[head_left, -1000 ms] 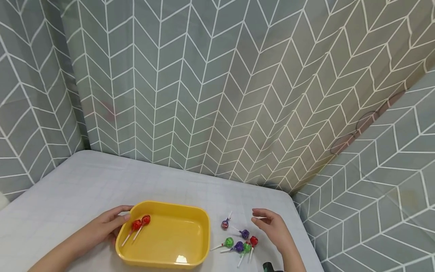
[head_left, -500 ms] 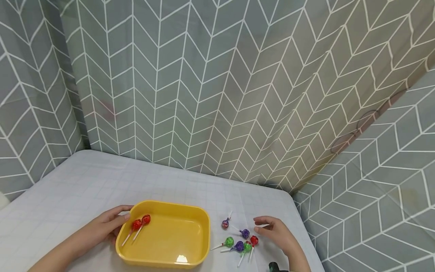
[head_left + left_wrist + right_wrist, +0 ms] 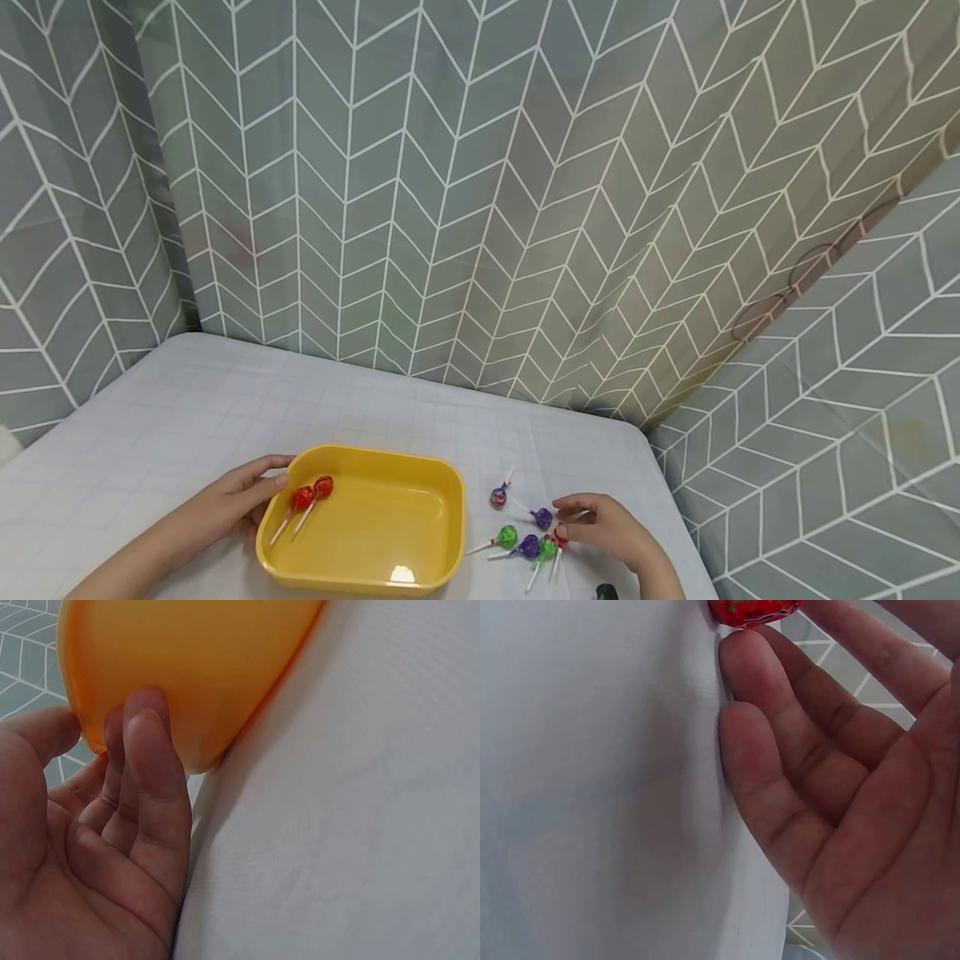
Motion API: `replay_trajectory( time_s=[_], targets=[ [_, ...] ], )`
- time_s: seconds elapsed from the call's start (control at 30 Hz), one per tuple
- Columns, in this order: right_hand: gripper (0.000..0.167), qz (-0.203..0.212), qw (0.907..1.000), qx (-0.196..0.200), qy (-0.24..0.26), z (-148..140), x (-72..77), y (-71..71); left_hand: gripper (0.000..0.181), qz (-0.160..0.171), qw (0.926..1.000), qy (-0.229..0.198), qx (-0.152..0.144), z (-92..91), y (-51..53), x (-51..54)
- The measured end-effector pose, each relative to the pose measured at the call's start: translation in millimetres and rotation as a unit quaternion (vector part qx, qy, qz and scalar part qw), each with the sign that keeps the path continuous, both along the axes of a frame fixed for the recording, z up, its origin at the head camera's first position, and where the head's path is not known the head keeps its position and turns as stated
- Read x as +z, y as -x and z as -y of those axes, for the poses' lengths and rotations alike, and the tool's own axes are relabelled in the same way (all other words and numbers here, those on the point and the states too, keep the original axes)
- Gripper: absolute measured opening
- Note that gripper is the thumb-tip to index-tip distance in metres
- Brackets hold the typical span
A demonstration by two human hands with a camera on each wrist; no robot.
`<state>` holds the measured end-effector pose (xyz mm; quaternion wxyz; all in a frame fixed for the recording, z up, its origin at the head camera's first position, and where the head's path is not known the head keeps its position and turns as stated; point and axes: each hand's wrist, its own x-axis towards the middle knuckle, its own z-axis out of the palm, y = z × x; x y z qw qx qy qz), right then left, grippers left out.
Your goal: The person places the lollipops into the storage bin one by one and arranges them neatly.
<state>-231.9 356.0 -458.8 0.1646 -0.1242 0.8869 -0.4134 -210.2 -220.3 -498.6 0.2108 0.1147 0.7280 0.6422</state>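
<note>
A yellow plastic tray [image 3: 378, 517] sits on the white-covered table, with two red lollipops [image 3: 303, 498] at its left end. My left hand [image 3: 243, 498] grips the tray's left end, thumb at the rim and fingers along the outer wall. Right of the tray lies a loose group of lollipops in purple [image 3: 528, 547], green [image 3: 507, 536] and red. My right hand [image 3: 607, 529] is at the red lollipop [image 3: 754, 610], partly covering its head; a gap shows between thumb and index finger. In the right wrist view, the lower fingertips rest against the tablecloth beside that candy.
A multicoloured lollipop [image 3: 498, 497] and a purple one [image 3: 542, 517] lie at the far side of the group. The white tablecloth [image 3: 225, 392] reaches back to a grey patterned curtain [image 3: 420, 208]. A dark object [image 3: 607, 592] shows beside my right wrist.
My right hand has come down and nearer, from beyond the group to the red lollipop. The left hand and the tray have stayed in place.
</note>
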Motion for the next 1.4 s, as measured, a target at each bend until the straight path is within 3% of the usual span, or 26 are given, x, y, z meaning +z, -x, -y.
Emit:
replay_trajectory(
  time_s=[0.5,0.8,1.07,1.2,1.4],
  targets=[
    [0.025,0.002,0.9998,0.016,0.009,0,0.0,-2.7,0.063,0.000,1.0000,-0.002,0.001,-0.5,0.2,0.2],
    [0.023,-0.010,0.9997,0.018,-0.017,0,-3.6,-1.8,0.061,0.003,1.0000,-0.005,-0.005,0.3,0.2,-0.7],
    [0.023,-0.029,0.9986,0.036,-0.025,-2,2.4,-3.4,0.062,0.002,1.0000,0.000,0.003,-0.7,-0.5,-0.3],
    [0.025,-0.030,0.9992,0.010,-0.026,-8,8.1,-6.0,0.062,0.004,1.0000,-0.001,0.003,-1.5,-0.7,1.1],
    [0.031,-0.009,0.9987,-0.045,0.021,-16,14.1,-7.0,0.063,0.008,0.9999,0.000,0.006,-1.6,-0.3,0.3]
  ],
)
